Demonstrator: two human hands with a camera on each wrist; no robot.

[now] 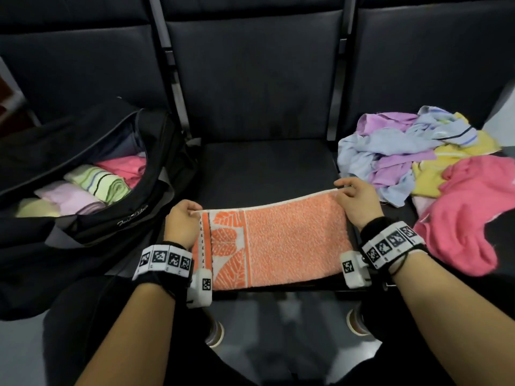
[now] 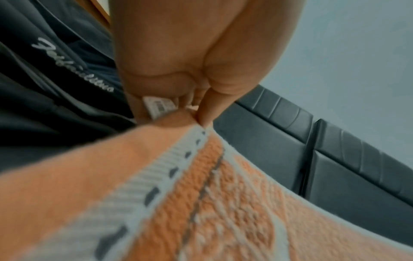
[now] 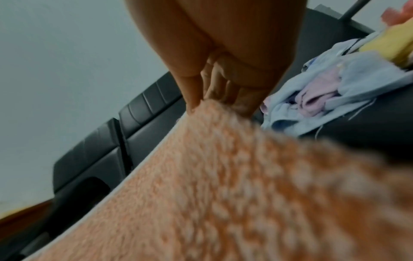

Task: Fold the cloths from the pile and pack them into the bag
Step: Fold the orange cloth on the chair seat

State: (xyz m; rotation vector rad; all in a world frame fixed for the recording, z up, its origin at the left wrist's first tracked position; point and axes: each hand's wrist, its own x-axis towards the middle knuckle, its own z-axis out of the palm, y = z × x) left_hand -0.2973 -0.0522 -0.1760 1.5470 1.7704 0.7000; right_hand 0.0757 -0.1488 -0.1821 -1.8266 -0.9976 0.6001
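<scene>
An orange and white patterned towel (image 1: 278, 240) is stretched between both hands over the front of the middle seat. My left hand (image 1: 182, 218) pinches its far left corner, and my right hand (image 1: 354, 197) pinches its far right corner. In the left wrist view the left hand (image 2: 190, 109) grips the towel (image 2: 201, 203) and a small white label. The right wrist view has the right hand (image 3: 212, 98) holding the fuzzy towel (image 3: 223, 185). An open black bag (image 1: 92, 190) with folded cloths lies on the left seat. The pile of cloths (image 1: 423, 160) lies on the right seat.
Dark seat backs (image 1: 250, 79) rise behind the row of seats. A pink cloth (image 1: 468, 215) spreads at the near side of the pile. Bare dark seat cushion (image 1: 264, 168) shows beyond the towel. My legs and shoes are below the seat edge.
</scene>
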